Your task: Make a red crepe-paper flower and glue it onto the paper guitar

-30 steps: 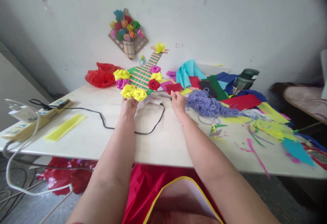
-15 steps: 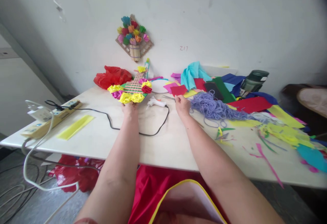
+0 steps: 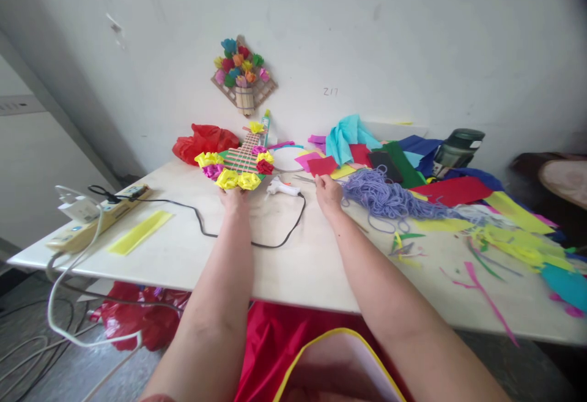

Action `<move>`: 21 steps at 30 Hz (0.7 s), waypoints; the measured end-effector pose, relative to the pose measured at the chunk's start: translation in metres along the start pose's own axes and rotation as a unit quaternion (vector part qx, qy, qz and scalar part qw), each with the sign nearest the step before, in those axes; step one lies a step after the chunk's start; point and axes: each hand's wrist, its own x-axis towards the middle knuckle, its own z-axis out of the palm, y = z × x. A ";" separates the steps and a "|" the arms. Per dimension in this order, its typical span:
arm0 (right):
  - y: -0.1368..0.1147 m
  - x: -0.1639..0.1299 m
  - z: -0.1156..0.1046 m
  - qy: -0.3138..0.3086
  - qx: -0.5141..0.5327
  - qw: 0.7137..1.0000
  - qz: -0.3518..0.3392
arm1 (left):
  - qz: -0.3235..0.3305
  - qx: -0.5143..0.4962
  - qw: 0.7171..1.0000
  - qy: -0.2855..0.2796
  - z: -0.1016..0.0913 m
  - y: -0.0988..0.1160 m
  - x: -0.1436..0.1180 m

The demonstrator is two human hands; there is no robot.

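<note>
A guitar-shaped craft (image 3: 242, 159) of green card and wooden sticks, edged with yellow, pink and red paper flowers, lies on the white table (image 3: 293, 249). My left hand (image 3: 233, 198) grips its near end, just under the yellow flowers. My right hand (image 3: 328, 190) rests on the table to the right, fingers curled. Its fingertips reach the handles of grey scissors (image 3: 303, 178), but whether they grip them is unclear. A white glue gun (image 3: 282, 189) lies between my hands, and a red paper square (image 3: 322, 165) sits just beyond my right hand.
Purple yarn (image 3: 385, 197) and several coloured paper sheets and scraps (image 3: 499, 219) cover the right side. A black cord (image 3: 257, 240) runs to a power strip (image 3: 96, 219) at the left, beside a yellow strip (image 3: 140, 232). A red bag (image 3: 204, 140) and dark flask (image 3: 456, 148) stand by the wall.
The flower craft, held tilted up a second ago, has been lowered flat onto the table, farther from me. My right hand has barely moved.
</note>
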 end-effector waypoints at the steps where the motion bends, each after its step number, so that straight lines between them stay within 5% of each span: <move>1: -0.001 0.000 0.000 -0.002 -0.003 1.000 0.001 | 0.003 0.002 1.000 -0.003 0.000 -0.001 0.001; 21: -0.006 -0.005 -0.005 -0.028 -0.024 0.999 0.015 | -0.006 0.037 0.998 -0.042 -0.009 -0.011 0.028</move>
